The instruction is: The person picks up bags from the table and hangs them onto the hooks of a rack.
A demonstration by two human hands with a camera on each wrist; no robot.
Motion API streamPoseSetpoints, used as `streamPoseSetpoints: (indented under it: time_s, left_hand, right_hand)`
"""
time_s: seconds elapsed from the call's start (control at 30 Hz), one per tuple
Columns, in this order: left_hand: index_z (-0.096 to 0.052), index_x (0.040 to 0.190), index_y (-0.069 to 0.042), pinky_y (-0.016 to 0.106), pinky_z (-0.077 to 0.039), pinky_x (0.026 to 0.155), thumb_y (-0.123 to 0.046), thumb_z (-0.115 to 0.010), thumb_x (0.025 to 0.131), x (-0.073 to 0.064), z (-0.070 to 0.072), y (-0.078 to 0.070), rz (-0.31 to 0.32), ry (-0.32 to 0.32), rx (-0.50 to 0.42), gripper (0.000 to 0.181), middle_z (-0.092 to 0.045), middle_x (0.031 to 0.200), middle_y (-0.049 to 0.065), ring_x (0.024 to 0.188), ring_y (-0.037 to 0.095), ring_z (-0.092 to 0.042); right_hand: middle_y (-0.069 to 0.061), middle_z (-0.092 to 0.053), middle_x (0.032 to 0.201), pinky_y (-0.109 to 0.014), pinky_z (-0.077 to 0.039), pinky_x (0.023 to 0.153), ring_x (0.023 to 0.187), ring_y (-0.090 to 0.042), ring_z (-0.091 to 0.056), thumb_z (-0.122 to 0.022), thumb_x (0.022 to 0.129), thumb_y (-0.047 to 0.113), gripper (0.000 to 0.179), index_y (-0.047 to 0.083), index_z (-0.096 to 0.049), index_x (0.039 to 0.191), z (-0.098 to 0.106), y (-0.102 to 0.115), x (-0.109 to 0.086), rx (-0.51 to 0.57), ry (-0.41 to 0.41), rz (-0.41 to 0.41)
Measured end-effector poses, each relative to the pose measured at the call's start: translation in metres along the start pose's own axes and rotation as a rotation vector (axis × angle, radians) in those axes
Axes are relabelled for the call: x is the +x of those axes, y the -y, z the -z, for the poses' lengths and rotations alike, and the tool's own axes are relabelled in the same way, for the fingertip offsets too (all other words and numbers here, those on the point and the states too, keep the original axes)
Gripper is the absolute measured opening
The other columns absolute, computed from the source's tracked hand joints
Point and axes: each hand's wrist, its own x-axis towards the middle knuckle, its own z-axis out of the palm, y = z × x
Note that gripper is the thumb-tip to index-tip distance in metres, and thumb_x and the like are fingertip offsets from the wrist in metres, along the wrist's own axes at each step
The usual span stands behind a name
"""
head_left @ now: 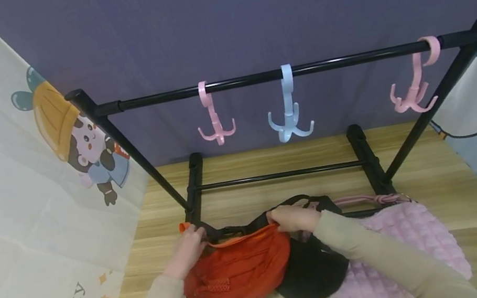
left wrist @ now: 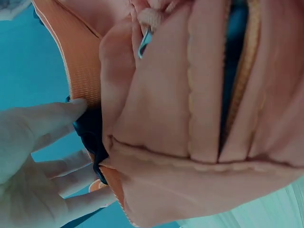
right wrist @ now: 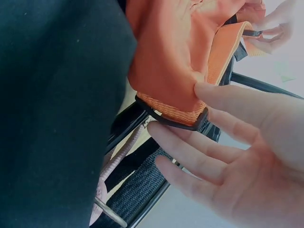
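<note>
Lower centre of the head view: 1 orange bag (head_left: 236,272), lying on the wooden tabletop (head_left: 463,173) in front of the black rack (head_left: 273,75), its top edge lifted by both hands.

Left hand (head_left: 187,248): at the bag's upper left corner, thumb and fingers pinching the orange strap end beside a black buckle. In the left wrist view the thumb presses the webbing strap (left wrist: 83,71) while the other fingers (left wrist: 71,166) curl beneath it.

Right hand (head_left: 292,217): at the bag's upper right corner, fingers bent over the fabric edge. In the right wrist view the thumb sits on the orange webbing at a black plastic loop (right wrist: 173,121); the remaining fingers (right wrist: 199,156) lie fairly straight underneath, so the hold is a light pinch.

Adjacent items: 1 black bag (head_left: 310,269), partly under the orange bag's right end and under the right sleeve; 1 pink quilted bag (head_left: 408,241), lower right of frame, overlapped by the black bag.

Rack fittings: 3 multi-prong hooks on the top bar, namely 1 pink hook (head_left: 213,116) left of centre, 1 blue hook (head_left: 289,108) at centre, 1 pink hook (head_left: 414,86) at right, tilted.

Legible writing: "Lucky" on the cartoon backdrop (head_left: 10,184), lower left of frame, with Chinese characters nearby that are only partly in frame. No brand mark readable on any bag.
</note>
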Motion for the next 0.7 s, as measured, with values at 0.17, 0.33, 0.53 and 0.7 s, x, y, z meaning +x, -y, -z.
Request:
streamPoseSetpoints:
  time_s: [0.17, 0.33, 0.53, 0.7]
  left_hand:
    - [-0.053, 0.074, -0.004, 0.032, -0.043, 0.052, 0.001, -0.069, 0.071, -0.002, 0.002, 0.002, -0.001, -0.048, -0.068, 0.017, -0.046, 0.071, 0.007, 0.063, 0.022, -0.051]
    - [-0.052, 0.079, -0.005, 0.031, -0.043, 0.053, -0.001, -0.065, 0.077, -0.003, 0.006, 0.006, 0.061, -0.019, -0.141, 0.013, -0.048, 0.075, 0.007, 0.063, 0.02, -0.053]
    - [-0.052, 0.083, -0.005, 0.03, -0.044, 0.056, -0.003, -0.06, 0.082, -0.001, 0.012, 0.005, 0.099, -0.003, -0.199, 0.008, -0.053, 0.076, 0.006, 0.067, 0.018, -0.055]
    - [-0.052, 0.083, -0.006, 0.029, -0.042, 0.054, -0.005, -0.058, 0.083, 0.001, 0.019, 0.0, 0.114, -0.023, -0.213, 0.006, -0.054, 0.075, 0.004, 0.064, 0.014, -0.052]
  right_hand:
    - [-0.001, -0.049, 0.071, -0.028, -0.036, 0.058, 0.061, -0.013, -0.041, -0.06, 0.079, 0.002, 0.009, 0.007, -0.054, 0.084, 0.003, 0.0, -0.002, 0.058, -0.004, 0.023]
    - [-0.001, -0.045, 0.069, -0.027, -0.031, 0.054, 0.058, -0.013, -0.036, -0.06, 0.078, 0.001, 0.012, 0.006, -0.054, 0.087, 0.006, 0.0, -0.003, 0.137, -0.002, 0.04]
    - [-0.001, -0.048, 0.072, -0.026, -0.032, 0.055, 0.059, -0.013, -0.037, -0.06, 0.077, 0.001, 0.012, 0.005, -0.055, 0.086, 0.008, -0.001, -0.003, 0.166, -0.014, 0.056]
    - [-0.003, -0.053, 0.077, -0.028, -0.037, 0.059, 0.064, -0.013, -0.042, -0.059, 0.078, 0.001, 0.009, 0.006, -0.056, 0.085, 0.006, -0.002, -0.002, 0.151, -0.031, 0.063]
